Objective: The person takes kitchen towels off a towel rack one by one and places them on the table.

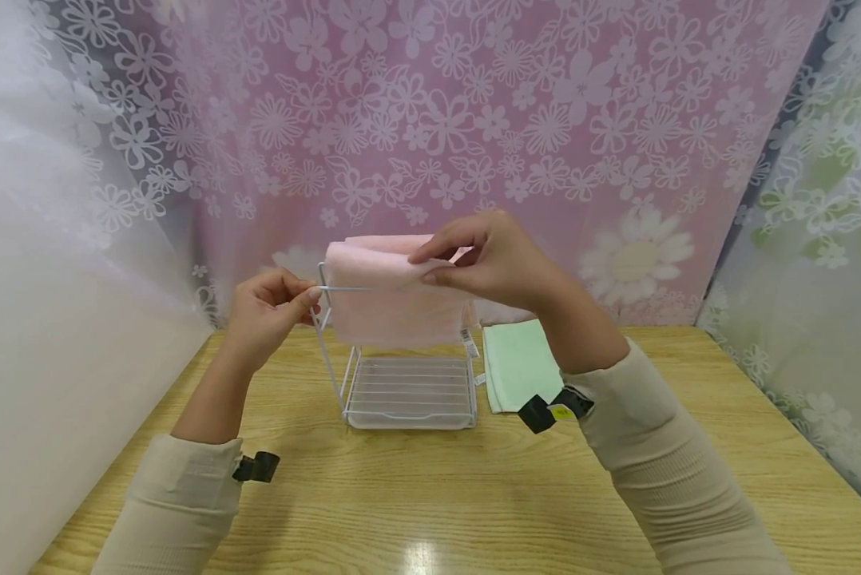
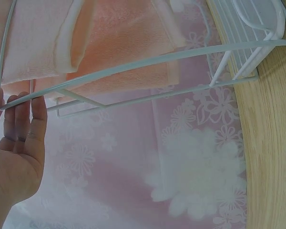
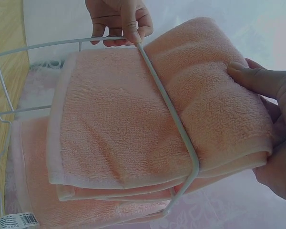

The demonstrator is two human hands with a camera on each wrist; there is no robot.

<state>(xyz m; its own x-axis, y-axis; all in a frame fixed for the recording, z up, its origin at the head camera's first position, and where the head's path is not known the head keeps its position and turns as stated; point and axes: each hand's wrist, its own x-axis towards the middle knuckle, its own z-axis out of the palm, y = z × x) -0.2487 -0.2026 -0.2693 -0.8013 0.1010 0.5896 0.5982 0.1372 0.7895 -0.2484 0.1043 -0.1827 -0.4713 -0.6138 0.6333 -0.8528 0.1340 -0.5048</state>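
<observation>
A pink towel, folded in layers, hangs over the top bars of a white wire rack. My left hand grips the rack's upper left front corner, thumb and fingers on the wire. With thumb and fingers my right hand pinches the towel's upper fold at its right end. In the right wrist view, the front top bar crosses the towel, and the fold bulges above it beside the right thumb. A printed label dangles from a lower corner of the towel.
A clear shallow tray sits at the rack's base on the wood-grain table. To the right lies a folded light green towel. Behind hangs a pink floral curtain, with pale sheeting on the left.
</observation>
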